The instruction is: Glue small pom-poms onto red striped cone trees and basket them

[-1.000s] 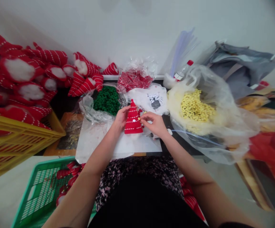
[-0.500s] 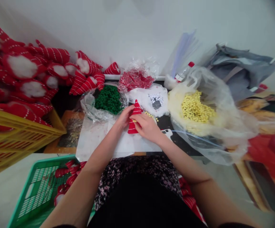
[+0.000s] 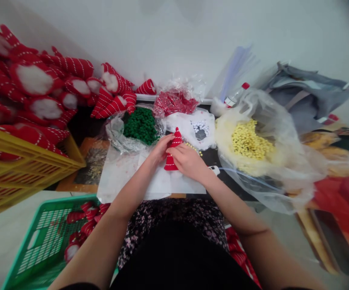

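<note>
Between my hands stands a small red stuffed cone (image 3: 170, 164) with white stitched stripes, its tip pointing away from me and some white stuffing at its base. My left hand (image 3: 161, 148) grips the cone's left side. Fingers closed, my right hand (image 3: 186, 159) presses on the middle of the cone from the right. Anything small under the right fingertips is hidden. Just beyond lie a few yellow pom-poms (image 3: 199, 152) and an open white bag (image 3: 178, 121) of small white pieces. White paper sheets (image 3: 116, 173) lie beneath my hands.
Green pom-poms (image 3: 141, 125) and red pieces (image 3: 176, 102) sit in clear bags behind. A large bag holds yellow pom-poms (image 3: 251, 141) at right. Stuffed red cones (image 3: 32, 82) pile over a yellow crate (image 3: 26, 173); a green basket (image 3: 38, 237) stands below. A grey bag (image 3: 307, 92) stands far right.
The view has shifted slightly. A yellow bit that showed at my right fingertips is now out of sight, and those fingers lie closer against the cone. My left hand keeps its hold.
</note>
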The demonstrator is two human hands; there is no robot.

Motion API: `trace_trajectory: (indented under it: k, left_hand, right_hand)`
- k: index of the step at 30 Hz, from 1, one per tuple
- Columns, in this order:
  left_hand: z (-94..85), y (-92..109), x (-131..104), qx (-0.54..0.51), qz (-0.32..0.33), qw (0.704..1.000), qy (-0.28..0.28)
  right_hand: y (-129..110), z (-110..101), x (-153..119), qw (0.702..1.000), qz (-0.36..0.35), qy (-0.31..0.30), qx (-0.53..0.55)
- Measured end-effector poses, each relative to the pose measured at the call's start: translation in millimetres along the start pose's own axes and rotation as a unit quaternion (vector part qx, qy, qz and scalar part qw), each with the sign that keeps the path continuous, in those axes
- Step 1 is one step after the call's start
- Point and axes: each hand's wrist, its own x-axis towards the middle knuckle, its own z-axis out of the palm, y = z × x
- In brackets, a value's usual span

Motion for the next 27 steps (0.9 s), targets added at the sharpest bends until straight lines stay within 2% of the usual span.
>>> trace_trajectory:
  k: [3,5,7,11,14,17,27]
  left_hand:
    - [1.4,1,0,0.009,0.009,1.0,0.017]
    - [1.7,1,-1,0.009,-0.001,1.0,0.0]
    - [1.2,2,-2,0.005,-0.007,1.0,-0.021]
    - [-0.6,2,-2,0.013,-0.028,0.998,-0.048]
    - [-0.9,2,-3,0.025,-0.038,0.997,-0.057]
    - [0.3,3,-5,0.024,-0.035,0.997,-0.066]
    - [5.7,4,-9,0.016,-0.036,0.997,-0.072]
  right_hand:
    - [-2,4,1,0.999,0.004,-0.038,-0.021]
    - [-1,2,-1,0.999,0.017,-0.038,-0.017]
    - [3,-4,-5,0.999,0.032,0.002,0.021]
    - [25,-17,-8,0.977,0.101,0.147,0.121]
    - [42,-16,-5,0.959,0.14,0.196,0.152]
    - [48,-9,-1,0.96,0.137,0.192,0.149]
    - [45,4,-2,0.978,0.113,0.139,0.103]
